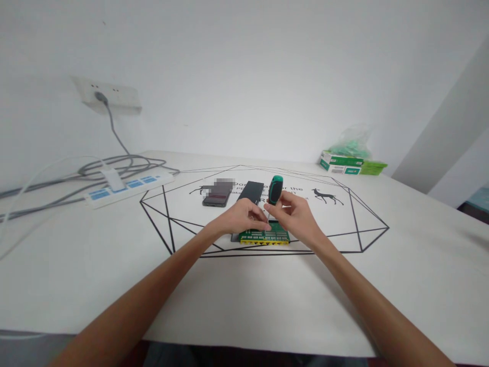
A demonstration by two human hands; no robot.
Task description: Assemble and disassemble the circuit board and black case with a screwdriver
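My right hand is closed around the lower part of a screwdriver with a black and green handle. The tool stands nearly upright, its shaft pointing down at a green circuit board with a yellow front edge. From the other side, my left hand has its fingers pinched together over the board, close to the shaft. Whatever lies between those fingertips is hidden. Behind my left hand is a flat black rectangular object, partly covered by that hand.
A smartphone lies on the printed white table mat, left of the black object. A power strip and coiled grey cables are at the left. Green and white boxes with a plastic bag stand back right.
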